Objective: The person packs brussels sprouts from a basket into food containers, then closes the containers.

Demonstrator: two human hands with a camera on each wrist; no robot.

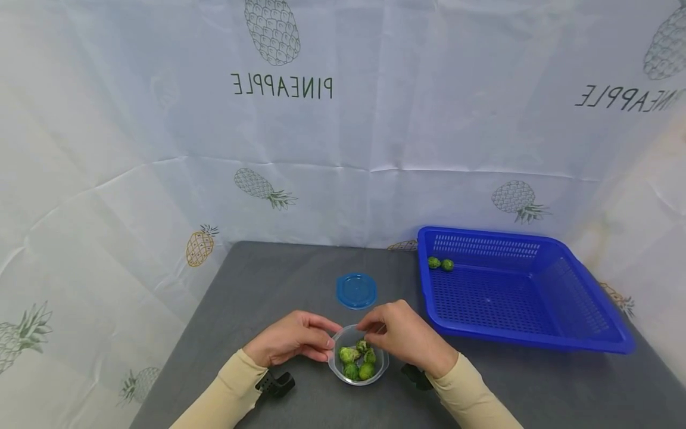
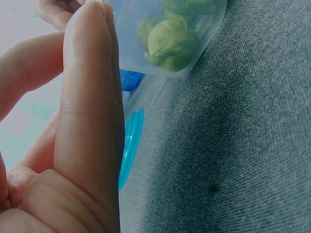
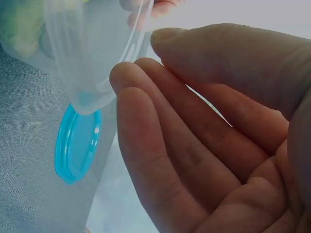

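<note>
A clear round plastic bowl [image 1: 382,366] is over the middle of the near part of a table covered in dark grey cloth [image 1: 230,322], well in from its left edge; five leafy green Brussels sprouts [image 1: 367,372] show in the bowl, clustered on its near side. The left hand [image 1: 292,341] pinches the bowl's left side, its thumb against the wall and rim. The right hand [image 1: 407,336] reaches to the bowl's far right rim with loosely bent fingers, a gap between thumb and fingers and nothing visible in it; whether its fingertips touch the rim, I cannot tell. Beyond the bowl, towards the table's far edge, lies a translucent blue round plastic lid [image 1: 356,291]. A deep blue rectangular plastic basket with slotted walls [image 1: 488,298] takes up the table's far right corner, and two more sprouts [image 1: 447,264] sit side by side in the basket's own far left corner. Both arms wear pale cream sleeves [image 1: 225,387], with a black wrist strap [image 1: 276,383] on the left. Past the table's far edge hangs a white curtain [image 1: 375,119] printed with pineapples and the word PINEAPPLE in mirror writing
</note>
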